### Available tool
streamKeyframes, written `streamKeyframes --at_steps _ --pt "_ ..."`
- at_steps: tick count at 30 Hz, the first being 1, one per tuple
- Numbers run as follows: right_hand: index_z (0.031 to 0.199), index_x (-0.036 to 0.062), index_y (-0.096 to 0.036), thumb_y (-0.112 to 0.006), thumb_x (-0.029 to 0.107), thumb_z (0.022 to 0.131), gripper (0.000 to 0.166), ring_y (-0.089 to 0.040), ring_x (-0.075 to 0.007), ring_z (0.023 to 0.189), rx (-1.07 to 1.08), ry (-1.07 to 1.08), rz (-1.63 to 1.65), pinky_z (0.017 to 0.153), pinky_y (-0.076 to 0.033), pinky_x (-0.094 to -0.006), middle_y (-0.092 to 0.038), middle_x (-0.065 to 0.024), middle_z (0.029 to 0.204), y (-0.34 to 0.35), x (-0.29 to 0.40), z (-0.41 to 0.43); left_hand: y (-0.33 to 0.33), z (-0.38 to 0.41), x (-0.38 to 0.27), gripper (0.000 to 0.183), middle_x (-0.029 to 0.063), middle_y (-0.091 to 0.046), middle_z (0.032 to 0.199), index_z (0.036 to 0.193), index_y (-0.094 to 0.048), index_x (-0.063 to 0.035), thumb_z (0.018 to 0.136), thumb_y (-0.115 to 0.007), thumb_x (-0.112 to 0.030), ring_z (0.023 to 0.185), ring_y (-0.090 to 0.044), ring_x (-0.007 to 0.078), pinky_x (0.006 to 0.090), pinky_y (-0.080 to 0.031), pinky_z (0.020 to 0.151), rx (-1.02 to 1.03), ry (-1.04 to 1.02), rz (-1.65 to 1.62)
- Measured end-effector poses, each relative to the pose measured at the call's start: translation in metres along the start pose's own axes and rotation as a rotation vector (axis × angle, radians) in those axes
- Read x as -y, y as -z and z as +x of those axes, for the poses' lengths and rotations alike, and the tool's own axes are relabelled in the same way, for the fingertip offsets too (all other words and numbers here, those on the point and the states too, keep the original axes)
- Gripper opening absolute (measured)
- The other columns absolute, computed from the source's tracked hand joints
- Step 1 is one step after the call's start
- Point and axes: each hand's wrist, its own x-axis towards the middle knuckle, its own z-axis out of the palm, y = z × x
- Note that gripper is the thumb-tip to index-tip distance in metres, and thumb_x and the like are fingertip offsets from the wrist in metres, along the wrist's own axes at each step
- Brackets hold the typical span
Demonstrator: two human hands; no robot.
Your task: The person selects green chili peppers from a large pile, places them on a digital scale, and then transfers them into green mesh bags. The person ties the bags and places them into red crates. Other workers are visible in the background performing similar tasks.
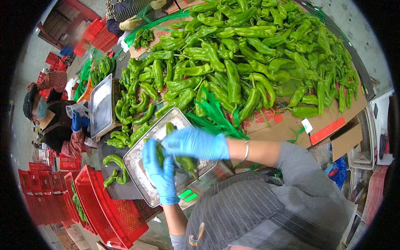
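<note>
A metal tray [175, 116] lies before me on a scale with a green-lit display [187, 195]. My left hand [159, 175], in a blue glove, is over the tray, its thumb and fingers around a green pepper [159, 154]. Blurred by motion, my right hand [197, 143] is beside it, also gloved; its fingertips reach close to the left thumb, and whether they grip anything is unclear. Another green pepper [187, 164] shows below the right hand, over the tray. The right hand partly hides one more pepper [170, 127].
A large heap of green peppers [231, 62] covers the cardboard-lined table, with green netting [215, 112] at its near edge. Red plastic crates [106, 206] stand at the left. A masked co-worker [56, 125] is beside another metal tray [101, 103]; another person's gloved hand [130, 23] is at the top.
</note>
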Motion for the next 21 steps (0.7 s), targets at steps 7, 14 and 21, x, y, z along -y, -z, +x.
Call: streamKeyframes --at_steps 7,14,21 --pt "0.144 0.0056 -0.033 -0.077 0.029 0.074 0.086 -0.046 -0.0443 0.122 -0.353 -0.984 -0.501 0.103 -0.041 -0.0476 -0.042 -0.0287 0.136 0.078 -0.145 -0.091 -0.031 -0.011 -0.041 0.084 0.0145 -0.043 0.146 0.145 -0.042 -0.0278 0.068 -0.075 -0.035 0.135 -0.035 0.0397 0.0593 -0.018 0.112 0.216 0.092 0.476" --pt "0.146 0.0 -0.033 -0.059 0.01 0.084 0.068 -0.042 -0.0275 0.133 -0.607 -0.689 0.348 0.112 -0.031 -0.0362 -0.042 -0.0181 0.145 0.127 -0.058 -0.054 -0.007 -0.017 -0.005 0.061 0.0177 -0.063 0.112 0.139 -0.049 -0.007 0.081 -0.066 -0.015 0.1 -0.058 0.0327 0.0399 -0.044 0.095 0.037 0.075 0.24" --pt "0.14 0.0012 -0.041 -0.06 0.027 0.086 0.063 -0.042 -0.0411 0.129 -0.046 -0.415 0.119 0.111 -0.033 -0.0446 -0.045 -0.0271 0.133 -0.015 0.013 -0.005 0.019 -0.015 -0.014 0.074 0.0237 -0.041 0.142 0.144 -0.045 -0.0133 0.077 -0.073 -0.026 0.13 -0.038 0.0406 0.0474 -0.028 0.109 -0.062 0.063 0.137"
